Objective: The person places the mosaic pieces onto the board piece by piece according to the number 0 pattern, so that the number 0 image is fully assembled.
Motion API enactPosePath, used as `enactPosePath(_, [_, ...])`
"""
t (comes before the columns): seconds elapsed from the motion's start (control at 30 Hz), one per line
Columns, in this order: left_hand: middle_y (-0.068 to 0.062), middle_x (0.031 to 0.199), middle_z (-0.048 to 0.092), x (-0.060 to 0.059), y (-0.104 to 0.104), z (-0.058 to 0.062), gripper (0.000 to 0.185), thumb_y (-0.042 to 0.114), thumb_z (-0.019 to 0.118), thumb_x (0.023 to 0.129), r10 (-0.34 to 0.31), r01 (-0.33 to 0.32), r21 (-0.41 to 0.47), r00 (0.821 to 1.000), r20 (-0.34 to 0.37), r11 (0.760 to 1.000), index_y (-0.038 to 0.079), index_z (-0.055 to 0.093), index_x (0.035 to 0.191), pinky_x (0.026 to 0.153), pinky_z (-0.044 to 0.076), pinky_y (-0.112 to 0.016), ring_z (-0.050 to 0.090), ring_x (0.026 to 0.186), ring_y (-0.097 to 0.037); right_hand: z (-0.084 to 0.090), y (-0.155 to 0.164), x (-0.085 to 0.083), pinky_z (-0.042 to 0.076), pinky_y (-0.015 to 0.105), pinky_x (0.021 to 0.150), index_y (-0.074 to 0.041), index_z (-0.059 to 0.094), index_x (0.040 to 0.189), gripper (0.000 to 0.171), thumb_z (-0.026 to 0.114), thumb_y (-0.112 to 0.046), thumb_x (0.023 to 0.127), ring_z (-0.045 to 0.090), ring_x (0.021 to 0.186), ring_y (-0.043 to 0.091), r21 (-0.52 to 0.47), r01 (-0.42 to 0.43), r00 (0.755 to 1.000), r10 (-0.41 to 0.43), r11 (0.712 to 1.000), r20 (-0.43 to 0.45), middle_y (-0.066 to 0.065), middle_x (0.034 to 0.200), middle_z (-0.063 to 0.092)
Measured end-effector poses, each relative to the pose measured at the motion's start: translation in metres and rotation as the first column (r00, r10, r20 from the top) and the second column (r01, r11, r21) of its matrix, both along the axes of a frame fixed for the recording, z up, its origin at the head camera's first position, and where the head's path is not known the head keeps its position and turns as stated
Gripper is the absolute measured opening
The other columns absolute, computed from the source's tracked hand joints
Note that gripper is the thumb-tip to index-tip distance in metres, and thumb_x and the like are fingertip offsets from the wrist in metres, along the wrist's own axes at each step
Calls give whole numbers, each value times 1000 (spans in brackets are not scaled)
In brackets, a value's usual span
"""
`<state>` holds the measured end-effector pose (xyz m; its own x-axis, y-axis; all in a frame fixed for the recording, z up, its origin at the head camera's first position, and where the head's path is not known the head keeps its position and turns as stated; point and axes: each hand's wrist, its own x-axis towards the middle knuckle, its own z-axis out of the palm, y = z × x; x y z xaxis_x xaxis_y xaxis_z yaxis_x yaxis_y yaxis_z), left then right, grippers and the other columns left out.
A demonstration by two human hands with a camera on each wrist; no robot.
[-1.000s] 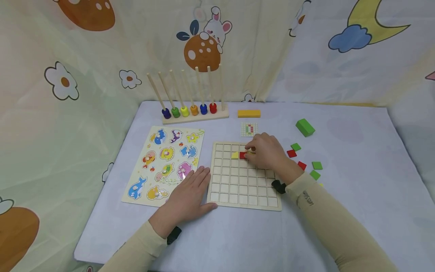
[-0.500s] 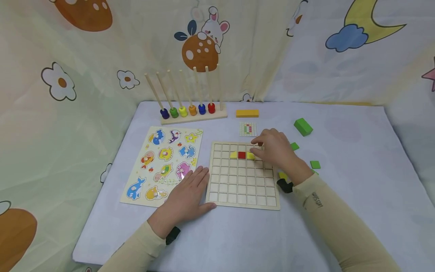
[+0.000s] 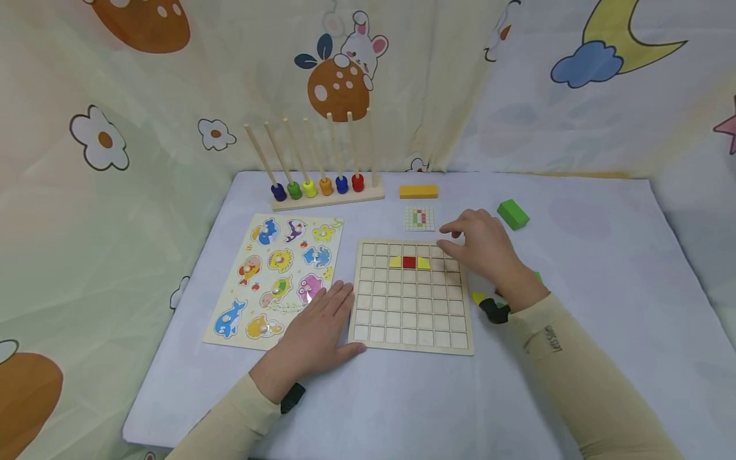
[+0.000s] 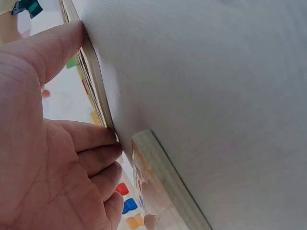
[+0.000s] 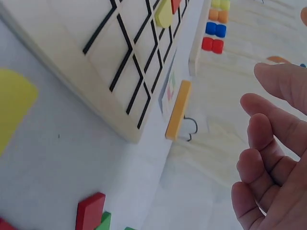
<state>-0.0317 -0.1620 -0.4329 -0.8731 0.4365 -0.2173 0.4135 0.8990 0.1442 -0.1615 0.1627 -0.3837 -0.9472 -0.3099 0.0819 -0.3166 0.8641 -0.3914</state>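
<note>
A wooden grid board (image 3: 402, 303) lies on the table, with a red square tile (image 3: 409, 262) between two yellow tiles (image 3: 423, 263) in one upper row. My left hand (image 3: 315, 329) lies with fingers extended along the board's left edge; in the left wrist view its thumb (image 4: 62, 45) and fingertips touch the board's side. Over the board's upper right corner hovers my right hand (image 3: 483, 246), thumb and forefinger apart. Nothing is between its fingers (image 5: 268, 115) in the right wrist view. A small pattern card (image 3: 420, 218) lies just beyond the board.
Left of the grid board is an animal peg puzzle (image 3: 241, 294), partly under my left hand. A bead rack (image 3: 328, 203) with upright pegs stands behind. There are an orange block (image 3: 418, 191), a green block (image 3: 513, 214) and loose tiles, including a red one (image 5: 90, 211), at right.
My right hand has let go of the second yellow tile beside the red one and drawn back to the right, uncovering the row. The left hand has stayed in place.
</note>
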Motion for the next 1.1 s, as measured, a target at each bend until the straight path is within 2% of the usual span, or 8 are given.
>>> enactPosePath(0.2, [-7,176,22,0,0,-1,105,67,68,90,-1,1,-9,1000,-4,1000,8,27,166,135,17,-45,15,165,-26,3,12,0,48,48,84,-10,78,122,33,75,-28,95,56,106,34,11,47,999,-47,999,9,13,104,69])
enactPosePath(0.5, [-7,176,23,0,-1,-2,104,68,67,91,-3,3,-15,1000,-6,1000,8,27,166,135,17,-44,15,165,-26,2,31,3,46,40,75,-10,77,124,33,75,-28,96,57,94,30,0,84,996,-84,996,9,14,104,68])
enactPosePath(0.77, [-7,176,23,0,-1,-1,104,68,67,91,-4,4,-14,1000,-7,1000,8,27,166,135,17,-44,15,165,-26,-2,45,5,47,51,84,-11,77,123,34,75,-29,95,59,94,31,20,128,992,-128,992,3,14,103,68])
enactPosePath(1.1, [-9,175,26,1,0,1,103,67,69,91,-3,4,5,1000,-20,1000,7,31,164,135,19,-47,18,164,-29,-5,60,9,46,52,85,-9,76,125,36,74,-29,95,57,95,32,17,164,985,-165,986,42,14,104,69])
